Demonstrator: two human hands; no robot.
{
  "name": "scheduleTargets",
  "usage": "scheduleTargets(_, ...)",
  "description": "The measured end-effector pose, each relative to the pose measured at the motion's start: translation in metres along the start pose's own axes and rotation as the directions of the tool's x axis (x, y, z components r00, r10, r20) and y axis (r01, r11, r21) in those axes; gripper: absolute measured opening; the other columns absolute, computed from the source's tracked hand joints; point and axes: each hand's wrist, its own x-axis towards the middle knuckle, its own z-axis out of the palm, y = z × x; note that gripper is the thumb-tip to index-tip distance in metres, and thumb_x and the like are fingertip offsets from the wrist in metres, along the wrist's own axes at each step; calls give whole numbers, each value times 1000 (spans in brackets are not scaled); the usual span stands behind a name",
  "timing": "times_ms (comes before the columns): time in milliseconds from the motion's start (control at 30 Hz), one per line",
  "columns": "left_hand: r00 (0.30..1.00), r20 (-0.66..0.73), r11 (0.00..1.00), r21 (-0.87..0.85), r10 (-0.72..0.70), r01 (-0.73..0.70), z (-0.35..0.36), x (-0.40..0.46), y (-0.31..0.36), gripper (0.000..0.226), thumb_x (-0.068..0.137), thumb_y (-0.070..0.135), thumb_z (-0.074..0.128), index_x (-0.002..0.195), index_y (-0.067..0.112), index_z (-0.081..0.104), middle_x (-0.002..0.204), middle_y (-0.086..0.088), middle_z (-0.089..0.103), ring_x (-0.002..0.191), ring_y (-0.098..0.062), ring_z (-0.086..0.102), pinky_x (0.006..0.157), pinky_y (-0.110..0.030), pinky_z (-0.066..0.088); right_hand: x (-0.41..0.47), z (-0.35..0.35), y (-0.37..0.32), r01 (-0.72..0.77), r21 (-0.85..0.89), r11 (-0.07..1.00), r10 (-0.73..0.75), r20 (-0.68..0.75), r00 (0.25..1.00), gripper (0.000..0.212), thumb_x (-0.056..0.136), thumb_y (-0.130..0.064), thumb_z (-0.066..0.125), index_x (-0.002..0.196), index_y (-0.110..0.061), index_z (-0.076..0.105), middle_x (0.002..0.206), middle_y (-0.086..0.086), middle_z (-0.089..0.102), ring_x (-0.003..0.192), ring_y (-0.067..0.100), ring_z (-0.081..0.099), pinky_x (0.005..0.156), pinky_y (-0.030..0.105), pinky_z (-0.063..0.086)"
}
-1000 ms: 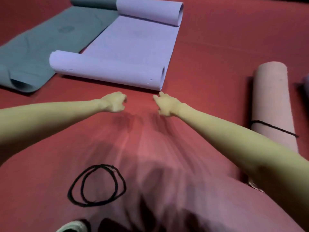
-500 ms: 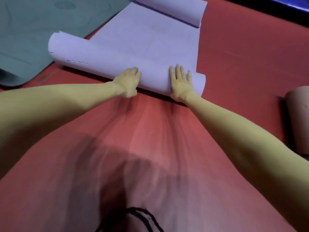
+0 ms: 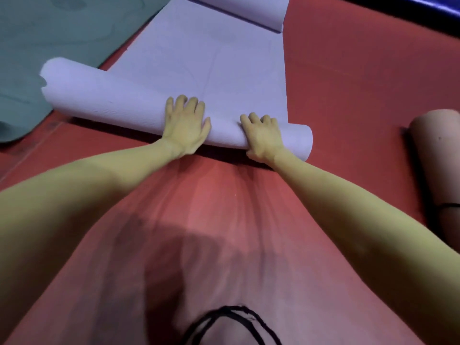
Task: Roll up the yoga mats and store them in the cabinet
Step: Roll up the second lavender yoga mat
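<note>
Hands — left hand (image 3: 185, 125) flat, right hand (image 3: 263, 135) curled — press on the lilac mat's (image 3: 199, 61) roll.

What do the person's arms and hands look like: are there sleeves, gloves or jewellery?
Both forearms are bare as far as the view shows: no sleeves, no gloves. The left hand and the right hand show no rings, and no watch or band is visible at either wrist.

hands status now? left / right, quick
Left hand: open, fingers spread flat, pressing on the lavender mat roll.
Right hand: fingers curled over the same roll, gripping it.
</note>
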Motion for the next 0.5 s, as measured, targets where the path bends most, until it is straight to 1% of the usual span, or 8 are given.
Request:
scheduleTargets(67,997,-30,997,14,74,-73,-8,-8,6,63,89,48,19,117,3,54,117,-18,53,107,-38,45,91,-48,34,-18,-11,9,32,-37,999,-32,14,999,71,67,-11,73,131,-11,40,124,10,49,102,37,51,82,41,34)
scheduleTargets(167,990,28,990,13,139,-139,-26,-21,28,70,88,55,17,113,1,56,113,-19,53,101,-37,46,83,-46,36,-49,-25,33,97,-110,989,-92,49,995,65,67,-6,71,124,-9,41,118,11,50,96,36,52,73,39,30)
scheduleTargets(267,984,114,990,-15,139,-138,-42,-27,49,67,93,56,27,123,0,50,121,-21,47,111,-37,43,90,-46,35,-76,-27,53,178,-227,957,-165,76,983,66,57,-5,71,110,-8,31,102,14,54,77,34,53,60,36,27)
scheduleTargets(300,977,171,991,-36,130,-126,-45,-26,54,66,94,57,33,127,2,48,126,-21,43,116,-36,39,95,-45,33,-83,-30,57,188,-257,948,-172,85,981,71,51,-5,72,108,-8,30,95,15,55,69,33,53,57,35,26)
scheduleTargets(333,963,248,994,-61,106,-94,-48,-25,56,66,93,59,36,131,6,48,133,-21,39,123,-36,35,102,-44,30,-89,-32,59,200,-282,938,-186,77,980,78,49,-7,74,113,-6,30,94,15,55,67,32,53,56,34,26)
scheduleTargets(367,940,334,996,-85,66,-40,-51,-24,56,67,91,63,38,135,13,46,141,-20,34,131,-34,30,108,-44,23,-93,-33,59,211,-302,930,-183,121,976,88,53,-9,75,127,-1,28,101,16,55,72,33,55,58,35,28)
scheduleTargets(433,876,483,991,-121,6,60,-56,-25,54,71,86,71,41,139,24,39,149,-17,29,140,-32,25,114,-50,11,-96,-36,55,240,-283,929,-194,183,964,103,68,-15,74,149,-3,11,123,15,47,95,35,55,70,37,37)
scheduleTargets(500,834,552,984,-158,20,82,-56,-34,55,72,83,71,48,137,26,37,143,-16,41,133,-33,37,111,-53,17,-99,-38,51,251,-167,954,-200,271,942,95,76,-22,73,149,-6,15,129,15,41,107,35,51,79,39,41)
